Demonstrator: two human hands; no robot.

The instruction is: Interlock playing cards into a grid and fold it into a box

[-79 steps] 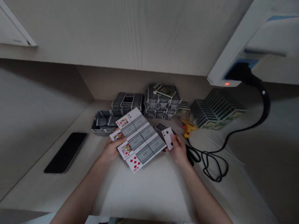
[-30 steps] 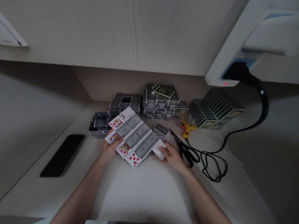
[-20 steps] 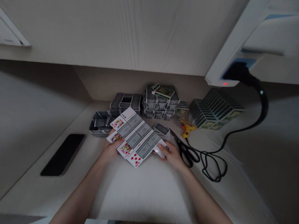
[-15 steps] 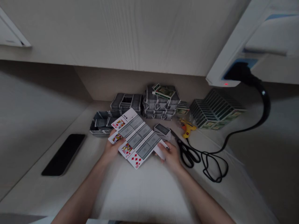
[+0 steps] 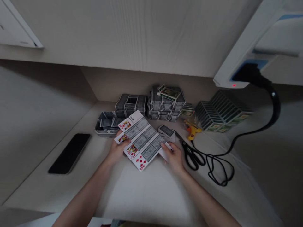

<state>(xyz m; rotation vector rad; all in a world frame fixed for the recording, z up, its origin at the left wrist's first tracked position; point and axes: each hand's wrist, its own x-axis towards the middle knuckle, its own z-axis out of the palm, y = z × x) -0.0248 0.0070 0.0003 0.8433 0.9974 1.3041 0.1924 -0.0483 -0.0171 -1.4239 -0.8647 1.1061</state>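
Observation:
Between my two hands I hold a panel of joined playing cards (image 5: 142, 142), tilted above the table. Grey patterned backs cover its middle, and red and black card faces stick out along its left and lower edges. My left hand (image 5: 119, 149) pinches the left side, thumb on top. At the right corner my right hand (image 5: 173, 156) grips a white card end, its thumb on the surface and the other fingers mostly hidden beneath. Just behind the panel lies a loose stack of cards (image 5: 167, 131).
Boxes built from cards (image 5: 165, 102) stand at the back, beside an open card tray (image 5: 106, 130). Rows of card packs (image 5: 221, 113) are at right. A yellow glue gun (image 5: 194, 131), black scissors (image 5: 193, 156) and a coiled cord (image 5: 221, 178) lie nearby. A phone (image 5: 69, 153) rests left.
The whole scene has shifted slightly to the right in view. Both hands keep their hold on the card panel, which looks unchanged.

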